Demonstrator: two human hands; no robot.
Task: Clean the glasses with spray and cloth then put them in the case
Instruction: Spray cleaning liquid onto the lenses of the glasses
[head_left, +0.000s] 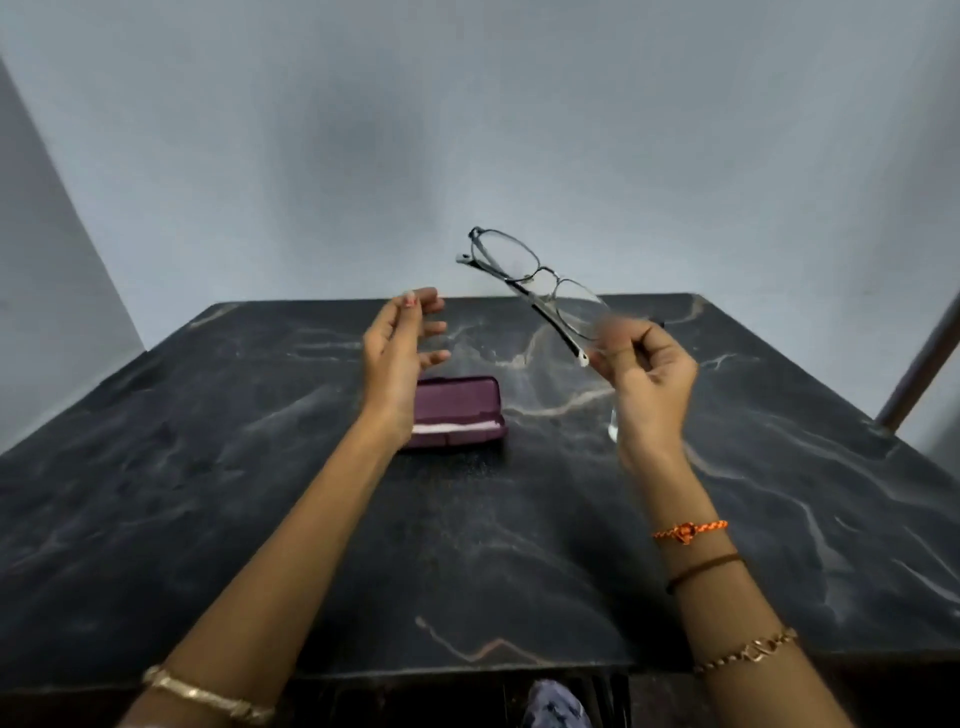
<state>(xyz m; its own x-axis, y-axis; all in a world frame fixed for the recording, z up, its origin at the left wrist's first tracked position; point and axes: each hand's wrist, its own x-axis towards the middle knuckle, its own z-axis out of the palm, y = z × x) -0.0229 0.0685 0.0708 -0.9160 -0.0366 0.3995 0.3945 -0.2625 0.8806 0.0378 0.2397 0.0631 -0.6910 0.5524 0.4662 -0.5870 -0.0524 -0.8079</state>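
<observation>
My right hand is raised above the table and grips the thin metal-framed glasses by one end, so they slant up to the left with the temples folded. My left hand hovers to the left of them with its fingers apart and nothing in it. Below and behind that hand, a maroon glasses case lies open on the black marble table, with a pale pink cloth or lining showing inside. A small clear object, perhaps the spray bottle, peeks out behind my right wrist, mostly hidden.
The table's far edge meets a grey wall. A metal pole slants up at the right edge. A bluish patterned piece of cloth shows below the table's near edge.
</observation>
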